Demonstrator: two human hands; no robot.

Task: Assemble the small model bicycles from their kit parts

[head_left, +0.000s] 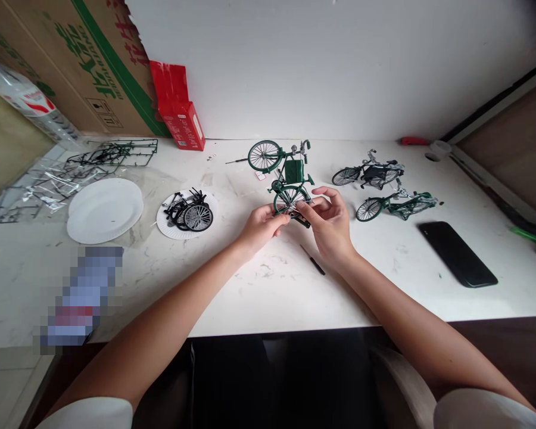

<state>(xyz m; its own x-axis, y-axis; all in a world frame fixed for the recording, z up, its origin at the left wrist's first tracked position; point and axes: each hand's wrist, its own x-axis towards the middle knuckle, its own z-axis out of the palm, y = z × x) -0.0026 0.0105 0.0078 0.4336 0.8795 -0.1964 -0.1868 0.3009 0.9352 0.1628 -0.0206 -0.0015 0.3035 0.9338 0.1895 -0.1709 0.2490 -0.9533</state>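
Note:
A green model bicycle (293, 171) is held up over the middle of the white table, one wheel toward me and the other pointing away to the upper left. My left hand (264, 227) pinches the left side of the near wheel between thumb and fingers. On the right side of that same wheel, my right hand (328, 223) grips with its thumb on the spokes and its fingers curled behind. A thin black screwdriver (313, 261) lies on the table below my hands.
Two finished-looking model bicycles (397, 205) stand at the right, near a black phone (458, 254). Left are a paper plate (105, 210), a second plate with black wheels (198, 217), part frames (116, 152), and a blurred object (84, 295). Behind stand a red package (178, 119) and a carton (93, 71).

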